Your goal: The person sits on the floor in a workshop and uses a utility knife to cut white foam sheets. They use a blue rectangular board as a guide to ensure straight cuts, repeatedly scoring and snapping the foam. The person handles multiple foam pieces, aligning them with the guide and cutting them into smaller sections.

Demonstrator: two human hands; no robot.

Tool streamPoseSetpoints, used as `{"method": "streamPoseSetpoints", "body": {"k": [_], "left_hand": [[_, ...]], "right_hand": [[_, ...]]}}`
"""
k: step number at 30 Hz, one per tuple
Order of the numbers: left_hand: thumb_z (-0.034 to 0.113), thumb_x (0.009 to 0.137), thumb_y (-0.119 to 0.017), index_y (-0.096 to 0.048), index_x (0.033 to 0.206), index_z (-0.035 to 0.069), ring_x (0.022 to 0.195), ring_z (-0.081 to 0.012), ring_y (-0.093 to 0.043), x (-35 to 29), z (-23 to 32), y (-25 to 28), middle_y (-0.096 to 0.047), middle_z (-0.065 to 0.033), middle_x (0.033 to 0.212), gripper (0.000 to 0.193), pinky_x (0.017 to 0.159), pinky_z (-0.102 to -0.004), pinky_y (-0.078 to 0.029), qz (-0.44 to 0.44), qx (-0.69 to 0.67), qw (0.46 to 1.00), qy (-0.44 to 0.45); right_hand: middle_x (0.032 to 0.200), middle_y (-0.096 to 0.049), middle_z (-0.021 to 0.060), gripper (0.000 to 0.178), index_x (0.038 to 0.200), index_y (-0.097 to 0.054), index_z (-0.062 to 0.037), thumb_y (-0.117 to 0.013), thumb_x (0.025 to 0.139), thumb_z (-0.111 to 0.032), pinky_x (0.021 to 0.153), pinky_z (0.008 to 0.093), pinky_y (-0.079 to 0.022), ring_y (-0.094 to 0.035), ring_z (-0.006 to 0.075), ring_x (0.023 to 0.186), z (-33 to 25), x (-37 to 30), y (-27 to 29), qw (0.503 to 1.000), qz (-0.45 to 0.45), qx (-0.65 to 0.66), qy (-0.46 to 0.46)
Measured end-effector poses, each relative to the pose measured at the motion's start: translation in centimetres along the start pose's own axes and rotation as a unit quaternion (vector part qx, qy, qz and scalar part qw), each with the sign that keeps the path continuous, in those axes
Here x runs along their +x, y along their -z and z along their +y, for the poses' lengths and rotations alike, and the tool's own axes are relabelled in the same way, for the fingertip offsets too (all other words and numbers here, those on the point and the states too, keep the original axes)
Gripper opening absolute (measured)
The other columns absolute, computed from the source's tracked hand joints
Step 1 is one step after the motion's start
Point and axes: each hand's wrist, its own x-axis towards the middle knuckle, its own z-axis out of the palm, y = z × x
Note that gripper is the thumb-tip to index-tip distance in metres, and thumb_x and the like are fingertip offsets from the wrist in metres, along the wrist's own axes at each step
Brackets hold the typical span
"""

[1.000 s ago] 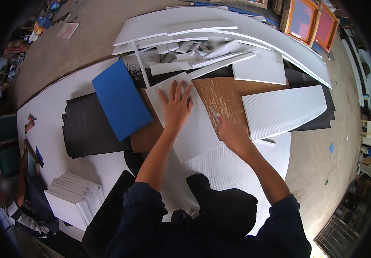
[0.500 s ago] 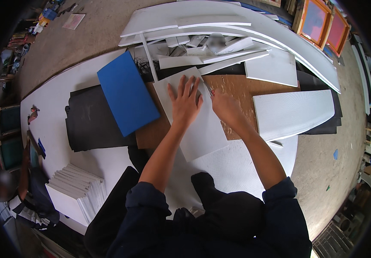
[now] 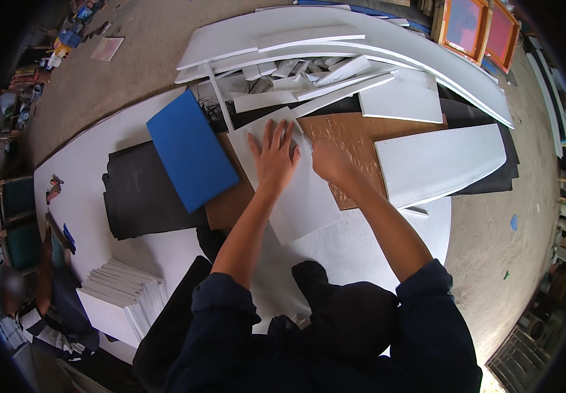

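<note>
A white rectangular foam-like board (image 3: 304, 206) lies aslant over a scratched brown board (image 3: 351, 134). My left hand (image 3: 275, 160) rests flat on its upper part, fingers spread. Closed at the white board's right edge, my right hand (image 3: 331, 161) grips something slim that is mostly hidden in the fist and blurred. Just left of the white board, a blue rectangular board (image 3: 193, 154) overlaps black sheets (image 3: 135, 187).
White offcuts (image 3: 289, 75) and long curved white panels (image 3: 420, 56) lie beyond my hands. A ribbed white panel (image 3: 440, 160) is at right. Stacked white boards (image 3: 122, 301) stand at lower left, near another person (image 3: 60, 288). Orange frames (image 3: 476, 33) stand far right.
The whole view has shifted slightly. My right hand stays closed at the board's right edge, and a small red bit that showed by its fingers is no longer visible. My left hand still presses flat.
</note>
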Motion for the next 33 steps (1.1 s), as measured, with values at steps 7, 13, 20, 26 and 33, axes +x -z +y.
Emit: {"method": "streamPoseSetpoints", "body": {"k": [7, 13, 20, 26, 33], "left_hand": [[0.029, 0.083, -0.051, -0.03, 0.135, 0.018, 0.13, -0.023, -0.022, -0.2, 0.2, -0.2, -0.03, -0.0014, 0.136, 0.057, 0.101, -0.061, -0.009, -0.017, 0.032, 0.999, 0.008], [0.031, 0.083, -0.051, -0.028, 0.135, 0.017, 0.13, -0.0244, -0.022, -0.5, -0.4, -0.4, -0.028, -0.0034, 0.136, 0.058, 0.102, -0.0598, -0.008, 0.007, 0.018, 1.0, -0.019], [0.04, 0.079, -0.058, -0.026, 0.132, 0.005, 0.123, -0.0328, -0.024, -7.4, 1.8, 2.6, -0.029, -0.0196, 0.128, 0.071, 0.097, -0.0542, -0.016, 0.128, -0.034, 0.95, 0.284], [0.054, 0.059, -0.073, -0.032, 0.123, 0.002, 0.108, -0.0315, -0.034, -11.0, 6.2, 3.8, -0.038, -0.0156, 0.117, 0.092, 0.089, -0.0456, -0.027, -0.007, -0.036, 0.888, 0.458], [0.041, 0.061, -0.077, -0.035, 0.108, 0.002, 0.104, -0.0358, -0.048, -9.6, 3.3, 5.6, -0.047, -0.0194, 0.112, 0.073, 0.082, -0.0418, -0.041, -0.025, -0.201, 0.834, 0.514]], "right_hand": [[0.078, -0.06, 0.0248, 0.022, 0.092, -0.05, 0.0045, -0.043, 0.086, -0.015, 0.067, 0.0471, -0.047, -0.06, 0.0384, 0.078, 2.4, -9.0, -3.1, 0.998, 0.024, 0.048, -0.045], [0.073, -0.06, 0.0229, 0.025, 0.101, -0.045, 0.0011, -0.041, 0.089, -0.02, 0.063, 0.047, -0.048, -0.062, 0.0366, 0.073, 2.7, -13.5, -4.0, 0.992, -0.052, 0.026, -0.112], [0.055, -0.055, 0.0132, 0.027, 0.102, -0.047, -0.0025, -0.044, 0.09, -0.027, 0.043, 0.034, -0.046, -0.056, 0.0205, 0.041, 5.2, -15.2, -3.1, 0.95, 0.113, 0.257, -0.139], [0.052, -0.051, 0.0067, 0.023, 0.094, -0.045, 0.0, -0.045, 0.089, -0.022, 0.039, 0.0306, -0.043, -0.052, 0.016, 0.041, 6.6, -13.1, -1.9, 0.918, 0.14, 0.364, -0.073], [0.064, -0.055, 0.0081, 0.023, 0.093, -0.045, -0.0006, -0.049, 0.086, -0.022, 0.046, 0.031, -0.046, -0.056, 0.0163, 0.051, 4.3, -13.9, 0.2, 0.909, 0.125, 0.397, -0.018]]}}
